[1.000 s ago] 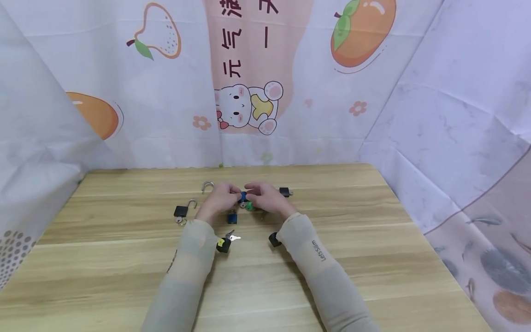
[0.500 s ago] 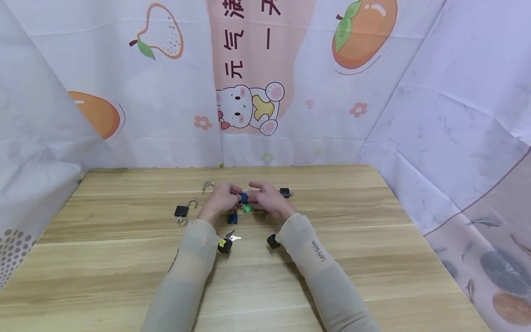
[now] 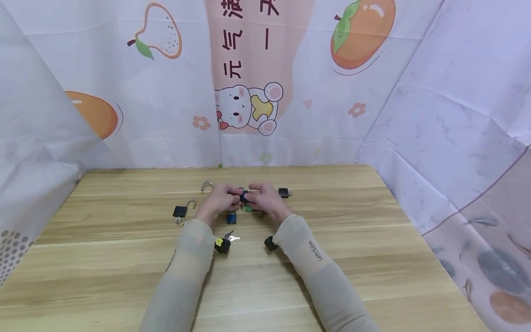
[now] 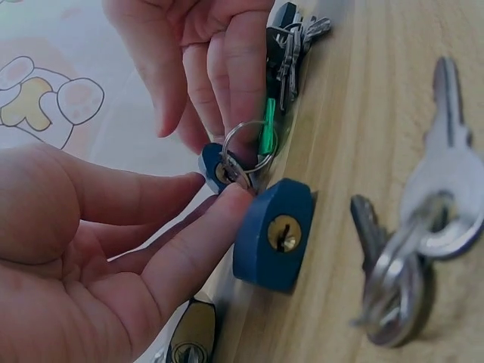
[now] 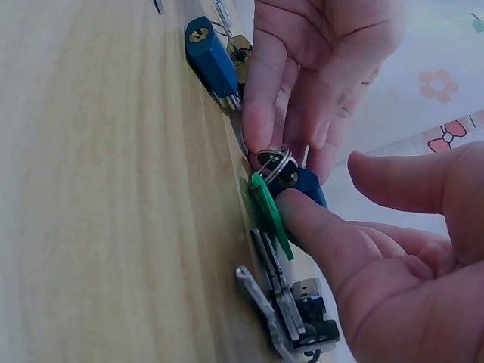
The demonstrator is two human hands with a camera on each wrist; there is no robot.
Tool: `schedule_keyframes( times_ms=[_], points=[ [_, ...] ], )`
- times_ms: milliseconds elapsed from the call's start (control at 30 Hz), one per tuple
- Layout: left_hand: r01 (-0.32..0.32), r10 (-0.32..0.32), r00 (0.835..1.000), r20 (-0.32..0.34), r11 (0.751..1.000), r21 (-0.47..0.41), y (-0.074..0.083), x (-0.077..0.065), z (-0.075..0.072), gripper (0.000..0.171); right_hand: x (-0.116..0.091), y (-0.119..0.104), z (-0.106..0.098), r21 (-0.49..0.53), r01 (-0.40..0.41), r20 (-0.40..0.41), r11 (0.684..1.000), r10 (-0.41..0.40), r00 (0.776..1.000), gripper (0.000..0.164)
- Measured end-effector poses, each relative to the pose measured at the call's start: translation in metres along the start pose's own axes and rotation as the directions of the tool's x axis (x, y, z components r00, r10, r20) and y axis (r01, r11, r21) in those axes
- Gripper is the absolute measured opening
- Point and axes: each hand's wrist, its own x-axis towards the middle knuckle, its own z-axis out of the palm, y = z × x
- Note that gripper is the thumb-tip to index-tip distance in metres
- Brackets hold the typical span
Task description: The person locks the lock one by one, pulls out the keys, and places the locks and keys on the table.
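Observation:
A blue padlock (image 5: pixel 308 185) with a key (image 5: pixel 274 159) in its keyhole is between my two hands at the back middle of the table. My left hand (image 3: pixel 221 199) pinches it between thumb and fingertips. From the other side my right hand (image 3: pixel 265 198) grips it, thumb against the body and index finger (image 5: pixel 401 181) held off. A key ring (image 4: pixel 249 146) with a green tag (image 5: pixel 270 215) hangs from the key. Just below my left fingers a second blue padlock (image 4: pixel 276 234) sits on the table, its brass keyhole facing the left wrist camera.
A black padlock (image 3: pixel 180 211) with its shackle open lies left, with keys. Behind my left hand shows a raised shackle (image 3: pixel 207 185). Another black padlock (image 3: pixel 284 192) lies right. Loose keys (image 3: pixel 232 237) rest on the wooden table (image 3: pixel 352 258) near my left wrist. A printed curtain (image 3: pixel 166 115) hangs behind.
The held padlock has tilted, so less of its blue face shows in the head view and its shackle shows behind. The green tag has swung slightly. Both hands keep nearly the same place.

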Motion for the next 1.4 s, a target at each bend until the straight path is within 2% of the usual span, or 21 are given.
schedule_keyframes(
  times_ms=[233, 367, 433, 600, 767, 900, 1033, 1200, 1400],
  points=[
    [-0.014, 0.014, 1.000, -0.007, 1.000, 0.004, 0.002, -0.001, 0.004, 0.033, 0.005, 0.005, 0.000, 0.027, 0.024, -0.089, 0.999, -0.021, 0.996, 0.055],
    [-0.033, 0.033, 0.999, 0.005, 0.999, -0.022, 0.003, -0.002, 0.007, 0.034, 0.006, 0.008, 0.000, 0.023, 0.047, -0.149, 0.999, -0.043, 0.988, 0.049],
    [-0.041, 0.042, 0.999, 0.016, 0.998, -0.045, 0.004, -0.003, 0.009, 0.035, 0.007, 0.010, 0.000, 0.015, 0.056, -0.157, 0.998, -0.053, 0.986, 0.049],
    [-0.061, 0.062, 0.998, 0.009, 0.998, -0.032, 0.005, -0.004, 0.013, 0.038, 0.009, 0.012, 0.000, -0.007, 0.062, -0.157, 0.998, -0.062, 0.986, 0.047],
    [-0.036, 0.035, 0.999, -0.039, 0.999, -0.028, 0.003, 0.000, 0.013, 0.039, 0.007, 0.012, -0.004, 0.006, 0.061, -0.171, 0.998, -0.060, 0.984, 0.043],
    [-0.037, 0.033, 0.996, -0.080, 0.998, -0.048, 0.003, 0.001, 0.012, 0.029, 0.003, 0.007, -0.007, 0.034, 0.077, -0.172, 0.996, -0.070, 0.983, 0.043],
    [-0.112, 0.107, 0.989, -0.100, 0.992, -0.053, 0.009, -0.002, 0.011, 0.027, -0.003, -0.002, -0.010, 0.121, 0.146, -0.158, 0.982, -0.127, 0.979, 0.044],
    [-0.198, 0.199, 0.977, -0.073, 0.980, 0.023, 0.013, -0.005, 0.011, 0.032, -0.008, -0.010, -0.013, 0.222, 0.187, -0.142, 0.957, -0.158, 0.977, 0.044],
    [-0.251, 0.258, 0.965, -0.046, 0.962, 0.110, 0.016, -0.009, 0.011, 0.031, -0.013, -0.012, -0.018, 0.206, 0.199, -0.131, 0.958, -0.174, 0.976, 0.045]
  ],
)
